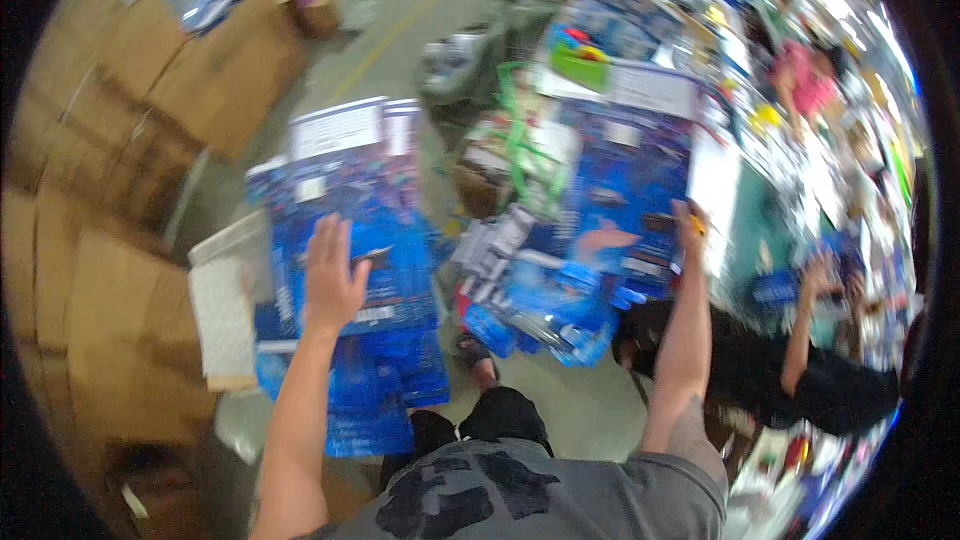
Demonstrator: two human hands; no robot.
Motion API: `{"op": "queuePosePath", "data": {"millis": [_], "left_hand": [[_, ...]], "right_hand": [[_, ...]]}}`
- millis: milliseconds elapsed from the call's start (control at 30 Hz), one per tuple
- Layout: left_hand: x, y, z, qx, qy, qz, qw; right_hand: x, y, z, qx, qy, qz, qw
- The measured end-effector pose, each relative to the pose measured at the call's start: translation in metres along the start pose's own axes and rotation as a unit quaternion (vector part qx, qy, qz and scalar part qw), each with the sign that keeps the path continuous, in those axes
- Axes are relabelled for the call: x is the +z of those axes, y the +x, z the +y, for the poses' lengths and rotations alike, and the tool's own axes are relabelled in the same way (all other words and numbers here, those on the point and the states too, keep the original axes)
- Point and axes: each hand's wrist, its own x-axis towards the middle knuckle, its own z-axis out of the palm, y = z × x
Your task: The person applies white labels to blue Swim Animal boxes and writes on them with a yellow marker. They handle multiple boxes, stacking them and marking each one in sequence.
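My left hand [334,277] rests flat, thumb spread, on a pile of blue printed packages [397,292] with white panels that bear writing. On the right, my right hand [688,229] is at the edge of a large blue printed package [615,187], thumb side towards it; something small and yellow shows at the fingers. Blur hides whether the fingers grip the package. Below it lie crumpled blue clear-fronted packets [555,307], in a loose heap between my two arms.
Stacked cardboard boxes [135,330] fill the left side. A green strap [517,135] and a green tray with coloured pieces [581,64] lie ahead. Co-workers sit at the cluttered table on the right; one in black [840,390] is close to my right arm.
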Motion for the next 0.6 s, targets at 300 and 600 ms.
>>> {"op": "queuePosePath", "data": {"millis": [300,600], "left_hand": [[-0.002,0.001,-0.024,-0.012,0.085,-0.079,0.993],[-0.035,0.023,0.003,-0.068,0.027,-0.127,0.989]], "right_hand": [[0.2,-0.021,-0.078,-0.116,0.009,-0.068,0.991],[0.531,-0.073,-0.239,-0.113,0.15,-0.333,0.924]]}}
